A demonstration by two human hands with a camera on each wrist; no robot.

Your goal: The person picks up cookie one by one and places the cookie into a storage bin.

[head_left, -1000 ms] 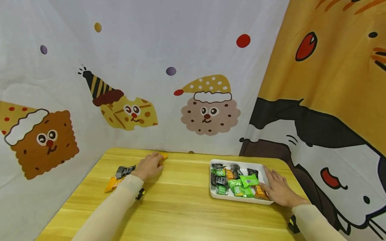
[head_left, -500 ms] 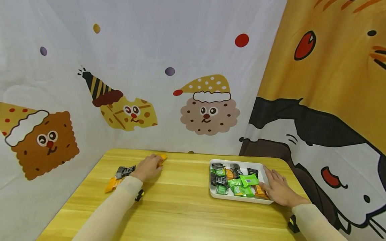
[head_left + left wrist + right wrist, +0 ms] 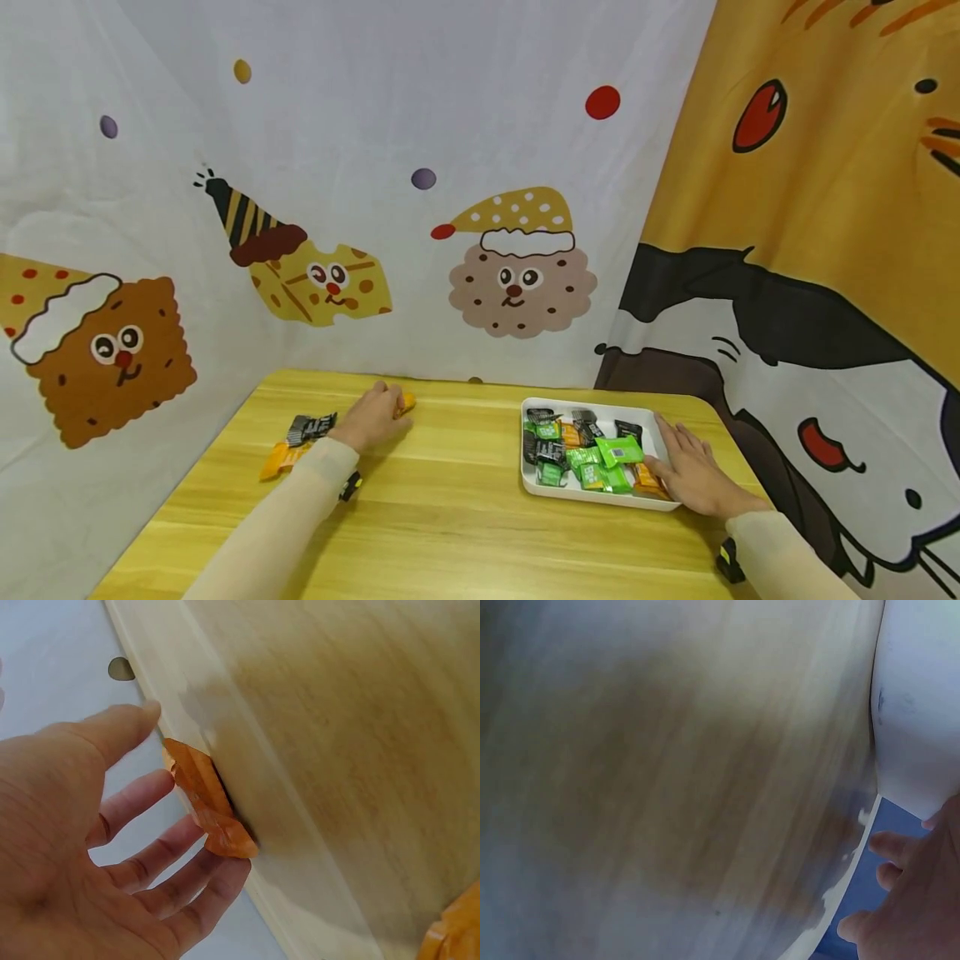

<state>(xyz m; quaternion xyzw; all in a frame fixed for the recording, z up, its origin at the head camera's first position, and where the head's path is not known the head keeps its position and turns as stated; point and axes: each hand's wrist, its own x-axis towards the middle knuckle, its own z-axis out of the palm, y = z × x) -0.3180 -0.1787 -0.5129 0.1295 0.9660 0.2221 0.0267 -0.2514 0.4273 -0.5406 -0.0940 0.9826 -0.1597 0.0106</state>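
Observation:
At the table's far edge, my left hand [image 3: 372, 417] touches an orange-wrapped candy [image 3: 201, 795]. In the left wrist view its loosely bent fingers lie against the wrapper, and the thumb stands apart from it. My right hand [image 3: 693, 472] rests along the right side of a white tray [image 3: 600, 498], fingers stretched out, thumb over the rim by an orange candy [image 3: 647, 479]. Inside the tray lie several wrapped candies, among them a green candy [image 3: 620, 451] and a black candy [image 3: 550, 451]. In the right wrist view my fingers stand beside the white tray wall [image 3: 919, 712].
Left of my left forearm, a black-wrapped candy [image 3: 311, 428] and an orange-wrapped candy [image 3: 281, 460] lie on the wooden table [image 3: 450, 533]. A printed cloth [image 3: 420, 100] hangs directly behind the table.
My left hand and the orange candy at the far edge have shifted very slightly. My right hand and the tray have stayed in place.

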